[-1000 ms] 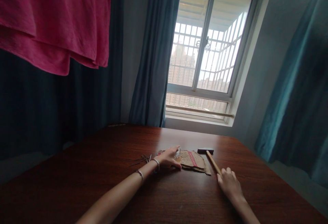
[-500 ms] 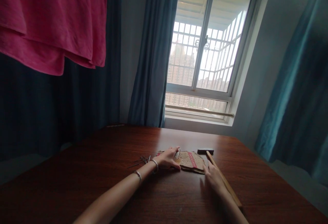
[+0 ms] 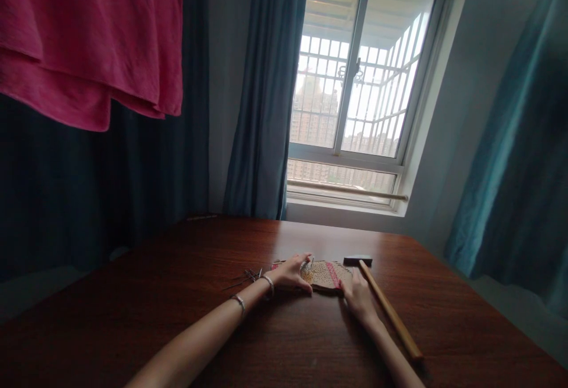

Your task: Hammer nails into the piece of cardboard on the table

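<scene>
A brown cardboard piece with a pink patterned strip and many small holes lies on the wooden table. My left hand rests on its left part, fingers pinched round an upright nail. My right hand lies with fingers stretched flat on the cardboard's right edge and holds nothing. A hammer with a dark head and a long wooden handle lies on the table just right of my right hand, apart from it.
Several loose nails lie on the table left of my left wrist. A window with blue curtains stands behind the table's far edge. A pink cloth hangs at the upper left.
My right hand has let go of the hammer handle and moved left onto the cardboard's right edge. The hammer now lies on the table. My left hand has stayed on the nail.
</scene>
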A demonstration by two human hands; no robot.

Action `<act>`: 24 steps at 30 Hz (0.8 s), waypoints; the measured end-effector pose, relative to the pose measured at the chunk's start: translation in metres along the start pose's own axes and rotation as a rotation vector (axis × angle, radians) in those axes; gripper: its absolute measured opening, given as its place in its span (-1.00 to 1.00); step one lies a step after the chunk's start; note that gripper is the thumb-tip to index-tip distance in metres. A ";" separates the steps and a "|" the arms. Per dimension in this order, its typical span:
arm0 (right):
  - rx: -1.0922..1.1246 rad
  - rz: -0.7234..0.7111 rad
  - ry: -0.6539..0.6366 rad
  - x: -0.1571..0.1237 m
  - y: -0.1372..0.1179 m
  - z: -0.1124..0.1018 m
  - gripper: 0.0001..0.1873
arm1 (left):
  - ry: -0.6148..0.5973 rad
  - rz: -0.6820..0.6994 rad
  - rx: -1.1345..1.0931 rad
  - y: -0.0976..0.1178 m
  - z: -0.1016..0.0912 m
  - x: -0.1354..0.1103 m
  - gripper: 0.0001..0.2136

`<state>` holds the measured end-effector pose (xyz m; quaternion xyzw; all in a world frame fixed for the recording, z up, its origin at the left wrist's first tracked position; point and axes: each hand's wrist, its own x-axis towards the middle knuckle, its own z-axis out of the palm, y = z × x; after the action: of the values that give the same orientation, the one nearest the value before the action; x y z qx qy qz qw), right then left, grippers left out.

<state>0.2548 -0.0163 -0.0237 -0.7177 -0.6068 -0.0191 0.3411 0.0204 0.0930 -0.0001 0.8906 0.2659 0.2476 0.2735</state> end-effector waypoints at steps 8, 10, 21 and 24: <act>-0.159 -0.031 -0.047 -0.006 -0.003 0.004 -0.42 | 0.005 -0.010 0.016 0.002 0.000 -0.002 -0.02; -0.175 -0.033 -0.046 -0.006 -0.004 0.002 -0.42 | 0.015 -0.014 0.013 0.003 0.000 -0.003 -0.03; -0.295 -0.152 0.086 -0.007 -0.010 -0.011 -0.52 | 0.210 -0.110 0.142 -0.004 -0.001 0.003 -0.51; -0.402 -0.101 0.131 -0.006 -0.008 -0.027 -0.56 | 0.315 -0.199 0.120 0.001 0.006 0.008 -0.63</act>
<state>0.2560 -0.0351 -0.0022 -0.7373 -0.6025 -0.2031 0.2286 0.0294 0.0950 -0.0013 0.8248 0.4066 0.3395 0.1979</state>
